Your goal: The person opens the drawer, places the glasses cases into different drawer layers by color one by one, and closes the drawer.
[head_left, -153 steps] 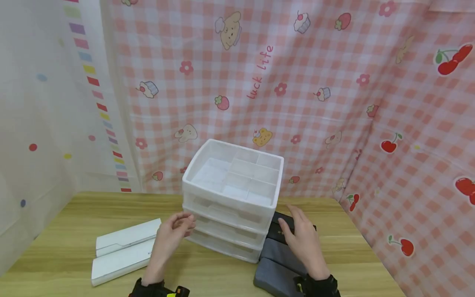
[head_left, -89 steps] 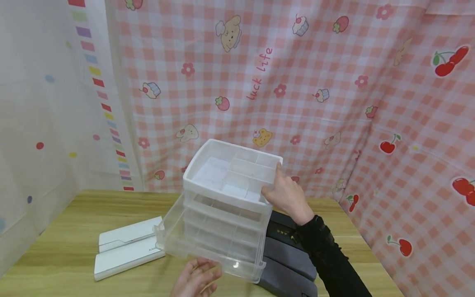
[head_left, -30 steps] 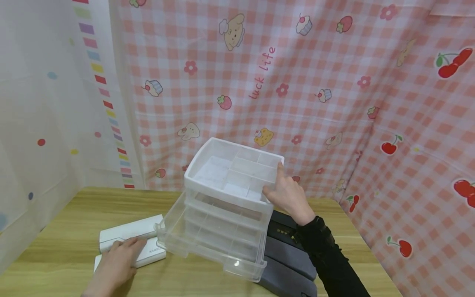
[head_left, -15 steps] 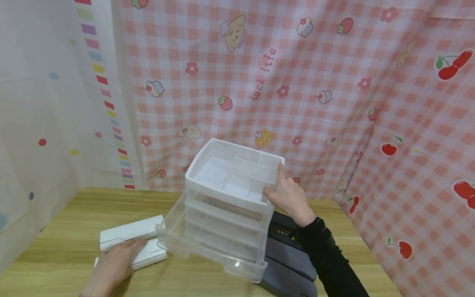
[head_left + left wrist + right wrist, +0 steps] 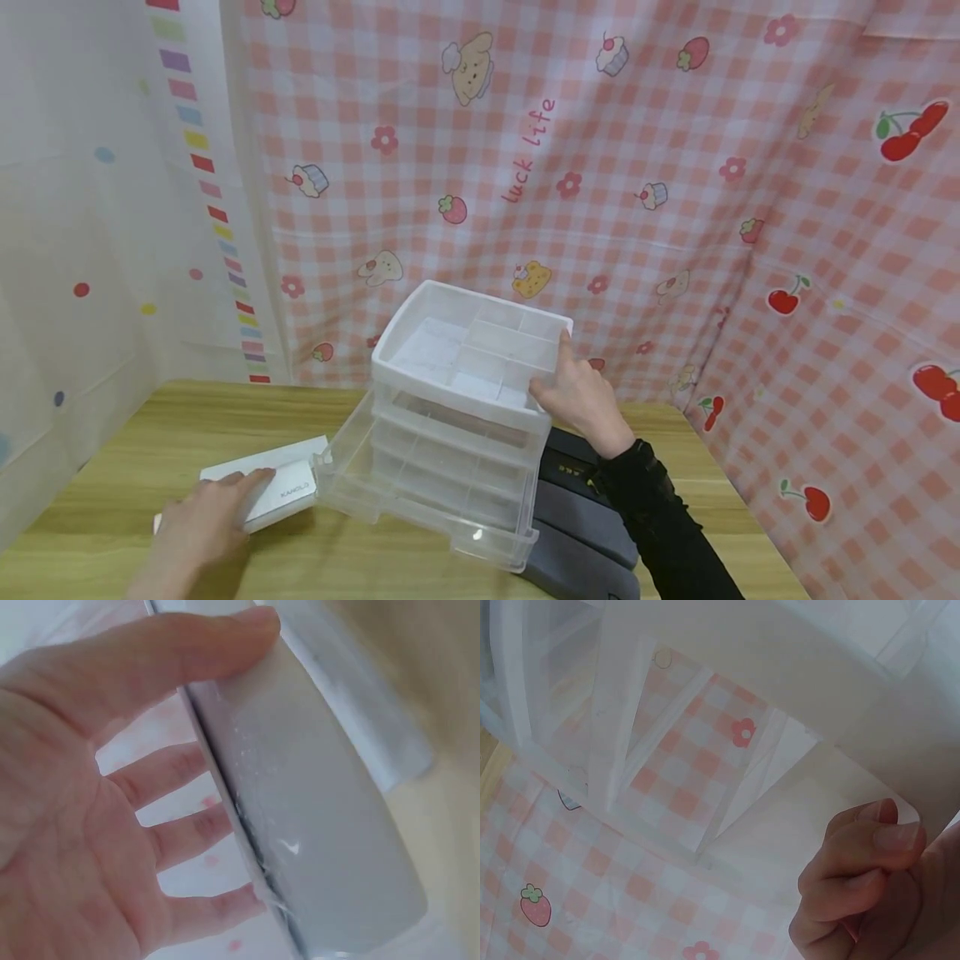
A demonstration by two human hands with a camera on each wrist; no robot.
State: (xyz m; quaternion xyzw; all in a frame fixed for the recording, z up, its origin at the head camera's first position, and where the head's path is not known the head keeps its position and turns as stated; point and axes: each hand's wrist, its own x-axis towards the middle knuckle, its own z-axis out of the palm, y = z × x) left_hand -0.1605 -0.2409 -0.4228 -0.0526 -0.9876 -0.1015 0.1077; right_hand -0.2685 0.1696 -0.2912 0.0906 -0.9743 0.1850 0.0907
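Note:
In the head view my left hand [image 5: 198, 525] grips a white glasses case [image 5: 288, 496] with lettering on its lid. The left wrist view shows the thumb over the case [image 5: 322, 817] and the fingers at its far edge. A second white case [image 5: 255, 458] lies just behind, partly covered. My right hand [image 5: 581, 400] holds the top right corner of a white plastic drawer organizer [image 5: 450, 392]; in the right wrist view its fingers [image 5: 855, 862] are curled. One clear drawer [image 5: 412, 508] is pulled out toward the front, its left corner close to the held case.
Right of the organizer lie a black case [image 5: 566, 471] and two grey cases [image 5: 588, 521], partly hidden by the drawer and right arm. The organizer's top tray [image 5: 427, 337] has divided compartments. Patterned cloth [image 5: 622, 250] hangs behind the wooden table [image 5: 360, 558].
The clear drawer, in place at first, now stands pulled out. My right hand has moved onto the organizer's corner. My left hand reached the front white case and has lifted it slightly.

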